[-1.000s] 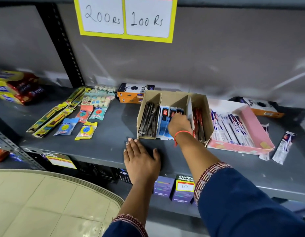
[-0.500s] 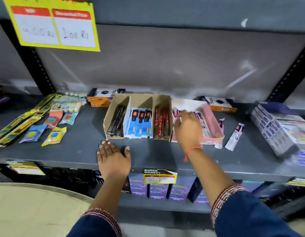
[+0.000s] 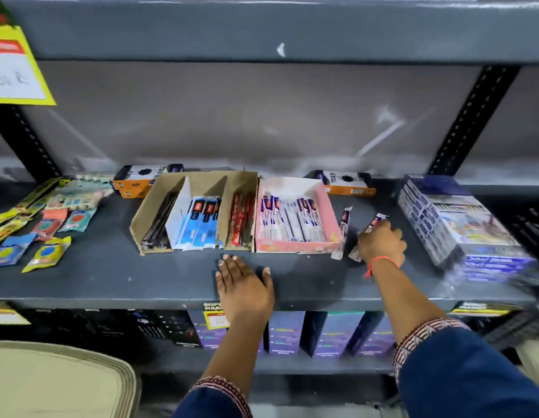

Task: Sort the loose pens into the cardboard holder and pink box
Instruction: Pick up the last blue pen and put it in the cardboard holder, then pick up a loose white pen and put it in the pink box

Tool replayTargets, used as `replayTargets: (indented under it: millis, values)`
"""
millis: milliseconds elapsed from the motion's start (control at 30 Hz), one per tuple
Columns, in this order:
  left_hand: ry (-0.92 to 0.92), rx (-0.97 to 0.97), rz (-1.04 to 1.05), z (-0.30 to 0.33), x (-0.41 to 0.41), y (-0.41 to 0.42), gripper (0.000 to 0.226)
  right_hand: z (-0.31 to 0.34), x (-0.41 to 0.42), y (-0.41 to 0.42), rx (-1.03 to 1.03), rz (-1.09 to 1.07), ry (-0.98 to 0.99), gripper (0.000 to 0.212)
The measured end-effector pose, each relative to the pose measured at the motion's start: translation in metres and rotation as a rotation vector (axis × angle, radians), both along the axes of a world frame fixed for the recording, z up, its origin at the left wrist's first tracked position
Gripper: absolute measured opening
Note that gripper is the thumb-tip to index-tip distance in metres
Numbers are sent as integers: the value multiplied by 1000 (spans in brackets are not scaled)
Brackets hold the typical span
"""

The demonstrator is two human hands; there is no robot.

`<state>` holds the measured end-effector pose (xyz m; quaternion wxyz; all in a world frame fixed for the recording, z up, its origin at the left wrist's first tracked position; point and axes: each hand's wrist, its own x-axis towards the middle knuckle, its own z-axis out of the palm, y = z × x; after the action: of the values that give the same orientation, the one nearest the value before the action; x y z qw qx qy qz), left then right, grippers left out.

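A cardboard holder (image 3: 202, 179) stands on the grey shelf (image 3: 111, 285) with three slots: black pens at left, blue-packed pens in the middle, red pens at right. Beside it on the right sits the pink box (image 3: 328, 203), filled with white-and-purple packed pens. Two loose packed pens lie right of the box: one (image 3: 343, 229) against the box's side, the other (image 3: 375, 221) under my right hand (image 3: 381, 244), whose fingers close over it. My left hand (image 3: 242, 283) rests flat on the shelf's front, fingers apart, holding nothing.
Small sachets and long yellow packets (image 3: 48, 224) cover the shelf's left part. Two orange-and-black boxes (image 3: 141, 176) (image 3: 346, 182) stand at the back. A stack of blue-white cartons (image 3: 461, 224) fills the right end. Purple boxes (image 3: 286, 330) line the lower shelf. A yellow price sign (image 3: 14, 67) hangs upper left.
My right hand left the cardboard holder's blue pens, passed over the pink box, and now lies on a loose pen to the box's right. The view swung right; my left hand stayed put.
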<state>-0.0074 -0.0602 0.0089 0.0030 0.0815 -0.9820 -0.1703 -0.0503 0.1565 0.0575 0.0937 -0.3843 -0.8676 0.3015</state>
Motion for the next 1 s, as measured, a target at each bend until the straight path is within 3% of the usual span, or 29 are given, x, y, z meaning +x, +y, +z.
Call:
replayTargets:
  millis: [100, 433, 467, 533, 600, 733, 1000]
  values:
    - [10, -4, 44, -1, -3, 12, 73, -4, -1, 11, -18, 34, -105, 45]
    - [65, -68, 98, -10, -8, 14, 74, -3, -15, 43, -238, 68, -17, 38]
    - [68, -68, 99, -10, -7, 14, 74, -5, -15, 46, -285, 53, -2, 33]
    - [75, -68, 104, -11, -7, 14, 74, -4, -13, 53, -434, 27, 72, 4]
    - [82, -72, 108, -12, -8, 14, 74, -3, -11, 59, -660, 25, 188, 27]
    - [68, -88, 112, -11, -8, 14, 74, 10, 5, 56, -1056, 95, 413, 29]
    - [47, -108, 105, -8, -6, 14, 74, 36, 38, 39, -1181, 379, 477, 29]
